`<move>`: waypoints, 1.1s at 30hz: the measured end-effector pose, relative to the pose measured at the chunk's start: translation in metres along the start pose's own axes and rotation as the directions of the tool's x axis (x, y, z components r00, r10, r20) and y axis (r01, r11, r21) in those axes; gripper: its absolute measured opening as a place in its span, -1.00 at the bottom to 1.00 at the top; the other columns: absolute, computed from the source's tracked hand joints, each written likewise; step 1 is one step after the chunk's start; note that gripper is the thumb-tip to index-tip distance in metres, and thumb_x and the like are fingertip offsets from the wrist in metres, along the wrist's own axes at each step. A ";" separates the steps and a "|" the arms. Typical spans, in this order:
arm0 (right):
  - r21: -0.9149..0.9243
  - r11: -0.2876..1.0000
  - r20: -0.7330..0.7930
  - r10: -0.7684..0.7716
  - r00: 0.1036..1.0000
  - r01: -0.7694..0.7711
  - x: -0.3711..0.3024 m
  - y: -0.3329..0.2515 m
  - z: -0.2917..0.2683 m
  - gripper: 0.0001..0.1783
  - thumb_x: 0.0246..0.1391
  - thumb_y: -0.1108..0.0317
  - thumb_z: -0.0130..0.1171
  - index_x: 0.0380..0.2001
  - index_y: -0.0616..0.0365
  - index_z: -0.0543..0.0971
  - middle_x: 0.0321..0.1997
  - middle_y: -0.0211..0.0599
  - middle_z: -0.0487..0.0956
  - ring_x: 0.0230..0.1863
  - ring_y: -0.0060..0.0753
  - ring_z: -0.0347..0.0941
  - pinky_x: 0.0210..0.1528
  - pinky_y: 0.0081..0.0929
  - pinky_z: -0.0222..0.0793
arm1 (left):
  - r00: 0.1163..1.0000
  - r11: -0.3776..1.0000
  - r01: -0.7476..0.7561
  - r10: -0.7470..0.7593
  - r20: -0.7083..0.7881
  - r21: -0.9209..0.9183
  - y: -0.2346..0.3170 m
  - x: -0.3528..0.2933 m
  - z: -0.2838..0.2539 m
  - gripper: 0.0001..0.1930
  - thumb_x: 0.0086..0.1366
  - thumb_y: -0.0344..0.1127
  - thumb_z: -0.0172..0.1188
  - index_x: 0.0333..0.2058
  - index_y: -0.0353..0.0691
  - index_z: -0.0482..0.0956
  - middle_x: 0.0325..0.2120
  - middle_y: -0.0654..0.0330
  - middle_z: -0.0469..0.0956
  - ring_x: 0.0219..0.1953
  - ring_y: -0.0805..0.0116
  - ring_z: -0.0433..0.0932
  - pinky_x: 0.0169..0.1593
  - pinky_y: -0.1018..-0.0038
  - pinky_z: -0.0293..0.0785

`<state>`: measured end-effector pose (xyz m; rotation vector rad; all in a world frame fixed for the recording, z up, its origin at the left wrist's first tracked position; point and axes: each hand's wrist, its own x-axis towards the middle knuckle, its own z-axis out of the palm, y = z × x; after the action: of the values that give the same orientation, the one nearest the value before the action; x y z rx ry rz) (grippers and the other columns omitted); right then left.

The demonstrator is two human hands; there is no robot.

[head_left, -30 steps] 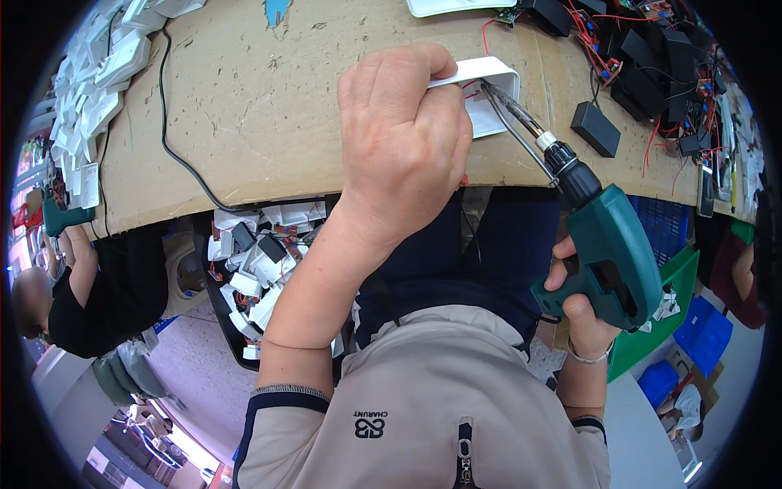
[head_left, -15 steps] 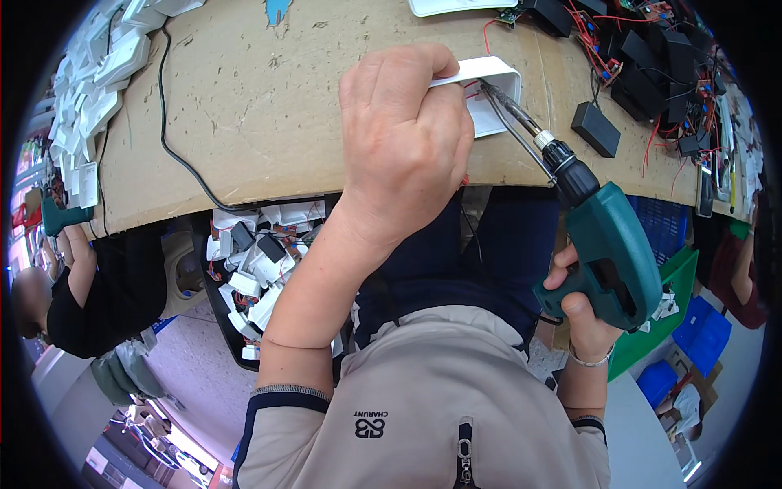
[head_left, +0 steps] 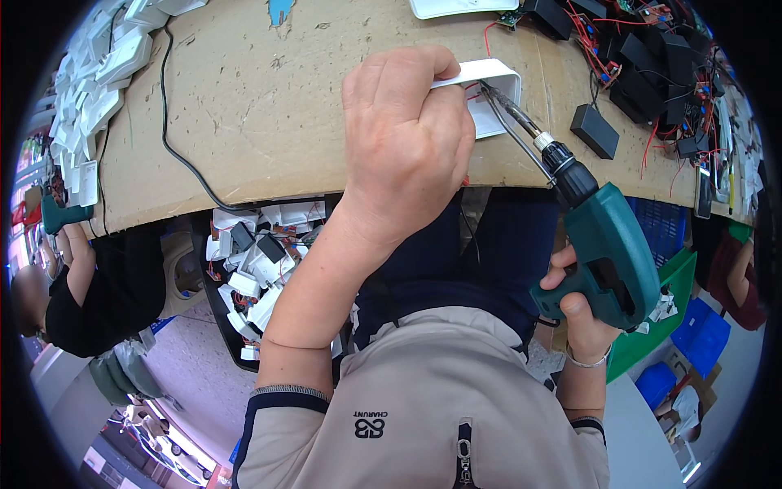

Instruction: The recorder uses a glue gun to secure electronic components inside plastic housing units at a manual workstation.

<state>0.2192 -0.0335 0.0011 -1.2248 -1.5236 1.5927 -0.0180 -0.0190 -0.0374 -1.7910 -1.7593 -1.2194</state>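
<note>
My left hand (head_left: 407, 138) is closed on an open white plastic housing (head_left: 491, 124), tilted up over the front part of the table. Its fingers curl over the near left wall and hide part of the inside. My right hand (head_left: 585, 326) grips the handle of a green soldering gun (head_left: 612, 244). The gun's dark metal tip (head_left: 487, 88) reaches into the housing next to a short red wire. Whether the tip touches the wire or a joint, I cannot tell.
White housings (head_left: 122, 61) are heaped at the far left beside a black cable (head_left: 167, 122). Black boxes with red wires (head_left: 652, 65) pile up at the right, with one black box (head_left: 595, 130) nearer. Below the table edge stands a black bin (head_left: 236, 346) of parts. Co-workers sit on both sides.
</note>
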 end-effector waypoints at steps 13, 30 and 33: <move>0.065 0.996 0.022 -0.057 0.998 0.056 -0.002 0.004 0.000 -0.13 -0.20 0.03 0.35 0.05 0.42 0.25 -0.07 0.09 0.45 -0.41 -0.43 0.49 -0.37 -0.60 0.43 | 1.000 1.000 0.005 -0.005 0.011 -0.001 0.001 0.001 -0.001 -0.90 -0.20 -0.59 0.17 -0.58 -0.35 0.53 -0.41 0.13 0.44 -0.40 0.27 0.39 -0.36 0.44 0.32; 0.093 0.994 0.015 -0.059 0.998 0.058 0.001 0.006 0.003 -0.16 -0.19 0.03 0.34 0.03 0.43 0.27 -0.10 0.08 0.46 -0.43 -0.46 0.47 -0.43 -0.62 0.39 | 1.000 1.000 0.008 -0.008 -0.006 -0.003 0.001 0.000 0.000 -0.90 -0.20 -0.60 0.17 -0.59 -0.35 0.52 -0.42 0.14 0.44 -0.42 0.28 0.38 -0.37 0.45 0.32; 0.097 0.993 0.022 -0.063 0.998 0.060 0.001 0.006 0.003 -0.16 -0.18 0.05 0.34 0.03 0.43 0.26 -0.10 0.08 0.46 -0.43 -0.46 0.47 -0.43 -0.62 0.39 | 1.000 1.000 0.011 -0.011 -0.007 -0.008 0.001 0.001 0.000 -0.90 -0.20 -0.60 0.17 -0.59 -0.34 0.52 -0.43 0.14 0.44 -0.42 0.28 0.39 -0.38 0.45 0.32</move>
<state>0.2174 -0.0347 -0.0048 -1.0992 -1.4683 1.6267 -0.0168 -0.0188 -0.0367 -1.7818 -1.7648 -1.2365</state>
